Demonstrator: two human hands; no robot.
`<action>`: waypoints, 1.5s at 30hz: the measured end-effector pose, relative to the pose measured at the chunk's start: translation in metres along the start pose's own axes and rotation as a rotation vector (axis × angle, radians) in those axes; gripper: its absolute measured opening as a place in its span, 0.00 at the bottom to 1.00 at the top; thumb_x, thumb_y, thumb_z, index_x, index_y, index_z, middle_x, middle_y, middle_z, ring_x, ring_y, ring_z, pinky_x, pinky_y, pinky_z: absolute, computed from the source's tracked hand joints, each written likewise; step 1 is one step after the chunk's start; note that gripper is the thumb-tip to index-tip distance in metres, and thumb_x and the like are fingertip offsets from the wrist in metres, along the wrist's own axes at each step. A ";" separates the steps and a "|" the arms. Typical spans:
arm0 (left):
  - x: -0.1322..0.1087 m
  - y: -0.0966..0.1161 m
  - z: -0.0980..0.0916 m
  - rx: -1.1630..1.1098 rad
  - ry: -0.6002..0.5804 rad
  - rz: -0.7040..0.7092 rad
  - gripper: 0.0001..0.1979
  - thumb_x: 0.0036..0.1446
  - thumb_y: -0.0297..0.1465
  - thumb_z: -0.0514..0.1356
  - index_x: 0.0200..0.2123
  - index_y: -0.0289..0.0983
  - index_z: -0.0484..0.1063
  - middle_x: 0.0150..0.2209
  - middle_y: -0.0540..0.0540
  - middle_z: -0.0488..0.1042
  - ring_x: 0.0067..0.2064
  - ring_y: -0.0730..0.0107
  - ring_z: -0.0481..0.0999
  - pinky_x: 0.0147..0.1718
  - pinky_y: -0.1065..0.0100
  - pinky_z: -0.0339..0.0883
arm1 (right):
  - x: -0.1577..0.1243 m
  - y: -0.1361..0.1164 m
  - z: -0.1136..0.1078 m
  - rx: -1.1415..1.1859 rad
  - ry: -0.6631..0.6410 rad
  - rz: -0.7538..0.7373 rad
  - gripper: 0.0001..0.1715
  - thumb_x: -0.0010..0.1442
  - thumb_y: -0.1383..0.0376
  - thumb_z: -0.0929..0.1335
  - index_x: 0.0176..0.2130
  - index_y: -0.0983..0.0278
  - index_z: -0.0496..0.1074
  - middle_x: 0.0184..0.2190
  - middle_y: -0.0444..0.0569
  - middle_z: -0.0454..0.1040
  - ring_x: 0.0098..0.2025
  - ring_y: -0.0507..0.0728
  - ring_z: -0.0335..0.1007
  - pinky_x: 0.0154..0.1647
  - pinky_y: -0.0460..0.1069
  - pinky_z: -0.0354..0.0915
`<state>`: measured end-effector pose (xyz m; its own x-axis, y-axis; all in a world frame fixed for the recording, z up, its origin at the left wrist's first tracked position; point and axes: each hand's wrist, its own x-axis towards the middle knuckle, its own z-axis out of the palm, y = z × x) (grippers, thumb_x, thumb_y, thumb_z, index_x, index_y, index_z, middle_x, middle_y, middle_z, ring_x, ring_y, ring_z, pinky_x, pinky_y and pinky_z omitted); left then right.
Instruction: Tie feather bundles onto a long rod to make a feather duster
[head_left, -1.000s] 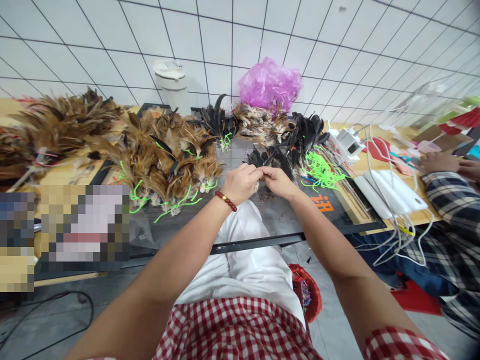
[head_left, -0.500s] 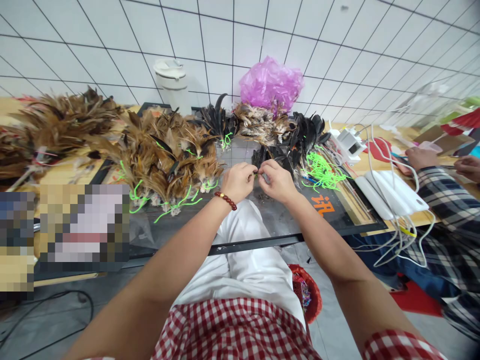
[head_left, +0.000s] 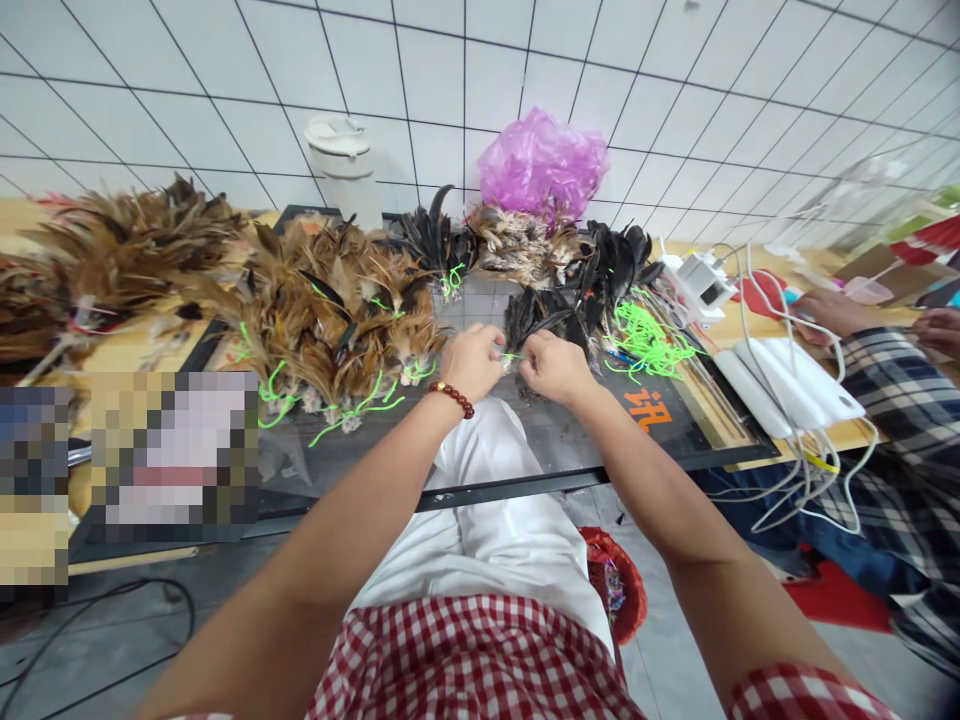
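Between my two hands a short length of green string (head_left: 513, 356) is stretched. My left hand (head_left: 474, 362), with a red bead bracelet at its wrist, is closed in a pinch on one end. The other end runs into the curled fingers of my right hand (head_left: 555, 368). Whatever else the fingers may hold is hidden. Just beyond my right hand lie black feathers (head_left: 544, 315). Brown feather bundles (head_left: 330, 300) tied with green string spread to the left of my left hand. A heap of loose green strings (head_left: 651, 340) lies to the right.
A pink plastic bag (head_left: 544, 165) and a white tumbler (head_left: 345, 170) stand against the tiled wall. More brown feathers (head_left: 142, 240) lie far left. On the right are a white power strip (head_left: 787, 385) with cables and another person's plaid sleeve (head_left: 900, 390). Below is a red bin (head_left: 630, 600).
My hands have drawn slightly apart, and the green string now shows taut between them. My right fingers have curled in more. The other person's hand at the right has shifted a little.
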<state>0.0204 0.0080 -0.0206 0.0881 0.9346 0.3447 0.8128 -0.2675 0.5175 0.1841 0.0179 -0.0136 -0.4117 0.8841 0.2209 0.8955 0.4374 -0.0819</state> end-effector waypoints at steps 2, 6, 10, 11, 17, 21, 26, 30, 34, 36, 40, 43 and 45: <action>0.000 0.000 0.000 0.056 -0.017 -0.017 0.11 0.50 0.23 0.56 0.33 0.38 0.76 0.33 0.43 0.71 0.35 0.63 0.71 0.34 0.64 0.62 | 0.001 0.000 0.002 -0.005 -0.005 0.005 0.09 0.57 0.65 0.62 0.35 0.64 0.71 0.37 0.53 0.72 0.35 0.58 0.68 0.29 0.49 0.55; 0.001 0.001 0.000 -0.009 -0.002 0.031 0.12 0.58 0.33 0.54 0.27 0.36 0.74 0.33 0.43 0.69 0.35 0.64 0.70 0.35 0.64 0.63 | 0.001 0.001 0.005 0.019 0.030 0.026 0.09 0.57 0.66 0.62 0.35 0.64 0.71 0.36 0.52 0.72 0.35 0.58 0.68 0.30 0.49 0.55; 0.002 0.006 -0.002 -0.330 0.005 0.221 0.10 0.55 0.30 0.55 0.22 0.35 0.69 0.40 0.43 0.70 0.39 0.70 0.70 0.40 0.68 0.63 | 0.003 0.005 0.007 0.050 0.041 0.024 0.09 0.58 0.66 0.61 0.34 0.64 0.70 0.36 0.52 0.72 0.34 0.57 0.67 0.30 0.49 0.54; 0.002 0.008 -0.001 -0.411 -0.033 0.256 0.10 0.54 0.28 0.55 0.22 0.34 0.69 0.41 0.43 0.71 0.40 0.71 0.71 0.40 0.69 0.63 | 0.004 0.006 0.007 0.064 0.032 0.019 0.09 0.58 0.65 0.61 0.34 0.64 0.70 0.35 0.52 0.72 0.34 0.57 0.67 0.31 0.49 0.54; 0.002 0.010 0.001 -0.653 -0.182 -0.041 0.09 0.54 0.30 0.54 0.24 0.35 0.71 0.18 0.51 0.67 0.23 0.74 0.65 0.27 0.71 0.60 | 0.008 0.012 0.012 0.166 0.051 0.027 0.07 0.55 0.67 0.62 0.30 0.64 0.70 0.32 0.51 0.72 0.35 0.57 0.66 0.33 0.48 0.56; 0.004 0.004 0.008 -0.630 -0.127 -0.153 0.10 0.52 0.30 0.55 0.20 0.36 0.70 0.19 0.51 0.69 0.24 0.74 0.67 0.27 0.71 0.61 | 0.010 0.012 0.018 0.232 0.105 0.075 0.06 0.53 0.68 0.63 0.27 0.64 0.69 0.29 0.50 0.71 0.33 0.56 0.65 0.33 0.48 0.56; 0.007 -0.003 0.021 -0.707 -0.050 -0.258 0.06 0.48 0.32 0.60 0.24 0.35 0.71 0.23 0.49 0.73 0.24 0.73 0.70 0.27 0.71 0.65 | 0.008 0.012 0.018 0.449 0.256 0.063 0.05 0.51 0.68 0.64 0.25 0.64 0.69 0.23 0.46 0.68 0.27 0.53 0.62 0.30 0.47 0.57; 0.008 -0.004 0.025 -0.725 -0.025 -0.197 0.09 0.42 0.24 0.62 0.32 0.33 0.74 0.27 0.48 0.75 0.27 0.75 0.71 0.30 0.72 0.66 | 0.006 0.007 0.012 0.596 0.356 -0.085 0.05 0.52 0.68 0.65 0.25 0.64 0.68 0.23 0.45 0.67 0.27 0.51 0.61 0.30 0.47 0.58; 0.007 -0.003 0.022 -0.561 -0.001 -0.099 0.05 0.45 0.24 0.59 0.27 0.34 0.75 0.25 0.48 0.74 0.27 0.74 0.69 0.29 0.72 0.64 | 0.006 0.003 0.010 0.711 0.326 -0.198 0.07 0.56 0.66 0.65 0.27 0.64 0.69 0.25 0.45 0.67 0.27 0.51 0.61 0.30 0.47 0.59; 0.006 -0.003 0.019 -0.598 -0.022 -0.106 0.05 0.47 0.27 0.60 0.26 0.34 0.76 0.23 0.48 0.74 0.26 0.74 0.69 0.27 0.72 0.63 | 0.008 0.006 0.012 0.747 0.329 -0.148 0.06 0.57 0.66 0.64 0.32 0.65 0.71 0.28 0.46 0.68 0.27 0.51 0.60 0.30 0.47 0.59; 0.006 -0.001 0.016 -0.755 -0.087 -0.154 0.07 0.46 0.31 0.62 0.28 0.33 0.76 0.22 0.49 0.73 0.24 0.75 0.68 0.25 0.72 0.62 | 0.011 0.013 0.020 0.724 0.286 -0.178 0.14 0.53 0.71 0.65 0.42 0.64 0.71 0.36 0.49 0.70 0.30 0.51 0.63 0.31 0.47 0.61; 0.006 0.002 0.012 -0.803 -0.102 -0.157 0.07 0.44 0.32 0.64 0.26 0.33 0.76 0.21 0.49 0.72 0.23 0.76 0.67 0.24 0.73 0.61 | 0.012 0.015 0.022 0.716 0.304 -0.237 0.08 0.55 0.71 0.64 0.35 0.63 0.72 0.33 0.48 0.72 0.34 0.53 0.66 0.37 0.48 0.62; 0.006 0.003 0.010 -0.828 -0.111 -0.180 0.08 0.43 0.32 0.65 0.25 0.33 0.75 0.20 0.50 0.71 0.22 0.77 0.66 0.23 0.73 0.61 | 0.012 0.015 0.020 0.739 0.309 -0.225 0.07 0.57 0.70 0.64 0.29 0.63 0.72 0.28 0.47 0.71 0.33 0.53 0.66 0.37 0.48 0.62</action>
<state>0.0294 0.0152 -0.0243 0.0887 0.9853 0.1461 0.1411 -0.1576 0.9774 0.1889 0.0382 -0.0317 -0.4066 0.7247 0.5563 0.4110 0.6889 -0.5971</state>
